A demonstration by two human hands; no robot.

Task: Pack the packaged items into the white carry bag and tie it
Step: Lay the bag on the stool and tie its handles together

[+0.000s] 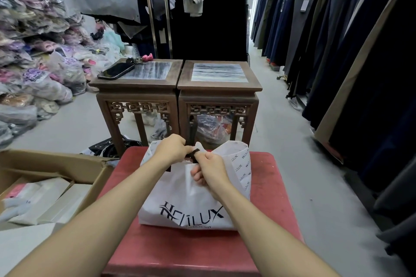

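A long rack of dark trousers point(337, 40) fills the wall well to the right of both hands, and a heap of bagged garments point(29, 40) climbs the wall far off to their left. Straight beyond the hands stand two carved wooden stands, the left stand point(137, 87) and the right stand point(219, 90), side by side and touching. Down to the left of the left grip point(172, 148) sits an open cardboard box point(51, 162), with flat pale packaged items point(45, 198) lying inside it. Under both forearms is the red surface point(270, 198), and on it, upright and right beneath the hands, stands the white carry bag point(180, 198), its black printed lettering facing the person. Its mouth is gathered up where the hands meet.

The left grip is closed, fingers curled over the top edge of the bag, pinching a black strap point(195, 153). The right grip point(210, 167) is just beside it, nearly touching, thumb up and fingers curled, pinching the same strap from the other side. The strap runs between the two, partly hidden, so how it is looped cannot be told.

On the left stand, well beyond the left grip, lies a dark phone point(116, 70), and just behind it a bunch of keys point(137, 59).
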